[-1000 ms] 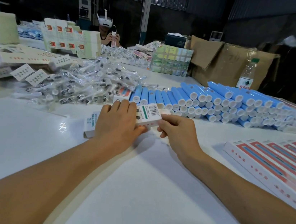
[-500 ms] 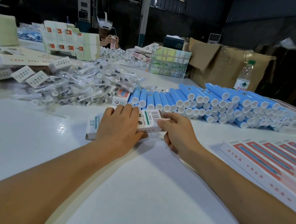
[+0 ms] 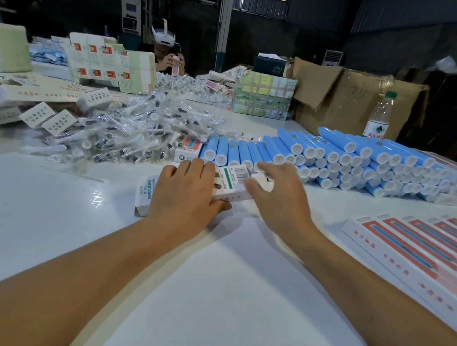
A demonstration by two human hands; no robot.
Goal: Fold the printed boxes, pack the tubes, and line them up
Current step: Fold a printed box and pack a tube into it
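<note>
A long white printed box (image 3: 230, 183) with a green stripe and barcode lies on the white table (image 3: 39, 235). My left hand (image 3: 186, 196) grips its middle, fingers curled over the top and thumb below. My right hand (image 3: 276, 199) covers the box's right end, fingers over the end flap; the flap itself is mostly hidden. Just behind the box lies a row of blue tubes (image 3: 233, 151) with white caps, joined to a larger stacked pile of blue tubes (image 3: 367, 165) at the right.
A heap of clear-wrapped brush heads (image 3: 128, 130) lies at the left. Finished red-and-white boxes (image 3: 419, 256) are lined up at the right. Flat box blanks (image 3: 27, 100), a cardboard carton (image 3: 347, 101), a water bottle (image 3: 380, 117) and another seated person (image 3: 167, 54) are beyond.
My right hand has moved up over the box's right end and now covers it. The left hand keeps the same hold. The camera has tilted slightly.
</note>
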